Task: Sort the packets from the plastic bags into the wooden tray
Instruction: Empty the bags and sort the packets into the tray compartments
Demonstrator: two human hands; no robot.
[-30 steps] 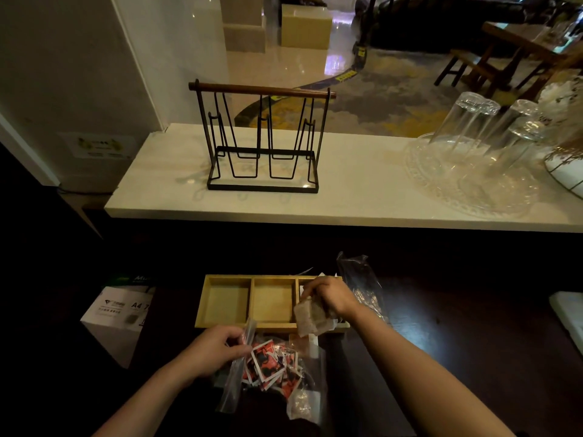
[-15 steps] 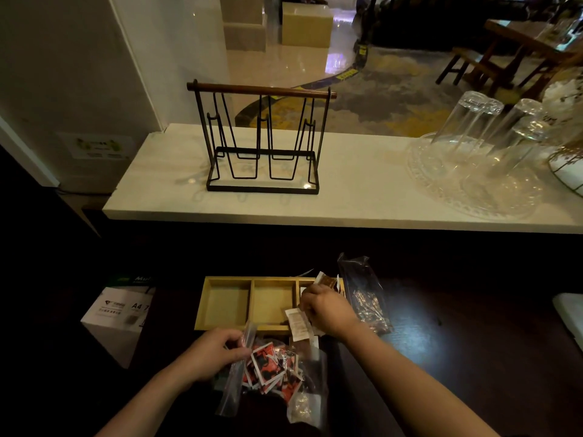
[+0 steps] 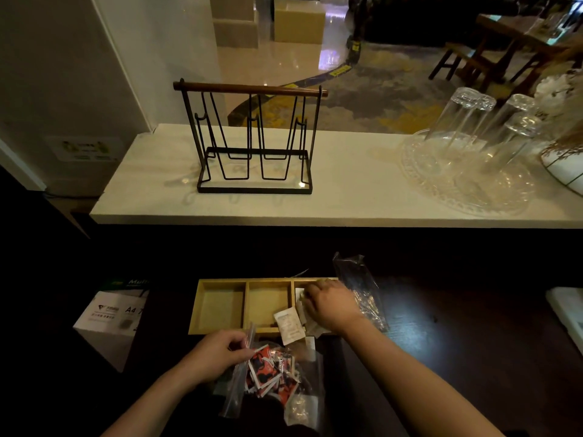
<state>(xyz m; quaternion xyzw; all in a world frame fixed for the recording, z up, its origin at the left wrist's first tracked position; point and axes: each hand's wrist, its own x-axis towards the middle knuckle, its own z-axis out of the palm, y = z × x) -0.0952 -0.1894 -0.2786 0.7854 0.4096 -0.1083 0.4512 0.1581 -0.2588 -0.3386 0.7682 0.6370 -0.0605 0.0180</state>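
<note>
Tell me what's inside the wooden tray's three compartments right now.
The wooden tray: left and middle compartments show only bare wood. Pale packets spill from the right one, where the right hand covers the rest.

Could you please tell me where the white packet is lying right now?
In the head view, the white packet lies tilted across the wooden tray's near rim, just left of the right hand and above the bag of red packets.

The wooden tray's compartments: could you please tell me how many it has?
3, side by side in the wooden tray: left and middle ones lie open to view, while the right hand covers much of the right one.
</note>
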